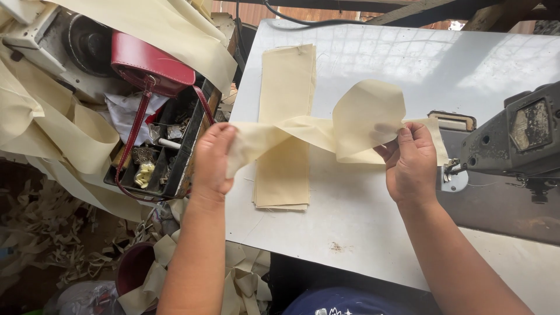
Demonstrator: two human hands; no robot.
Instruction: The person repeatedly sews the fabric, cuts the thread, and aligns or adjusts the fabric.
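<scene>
- The left hand [211, 160] pinches one end of a long cream cloth strip [326, 131]. Its fingers are closed on the cloth.
- The right hand [411, 163] pinches the other end of the strip, with thumb and fingers closed on it.
- The strip hangs in the air between the two hands, just above the white table [408, 64]. It has a twist and a big loop near the right hand.
- A neat stack of flat cream pieces [286, 122] lies on the table under the strip. They look cut and ready.
- The sewing machine [513, 143] sits on the right, close to the right hand. The strip is not under its needle yet, so I think no sewing has begun on this strip.
- On the left, a red bag [153, 67] rests on a black tray [175, 157] full of small bits.
- More cream strips [70, 134] hang on the far left, and scraps [52, 245] lie on the floor.
</scene>
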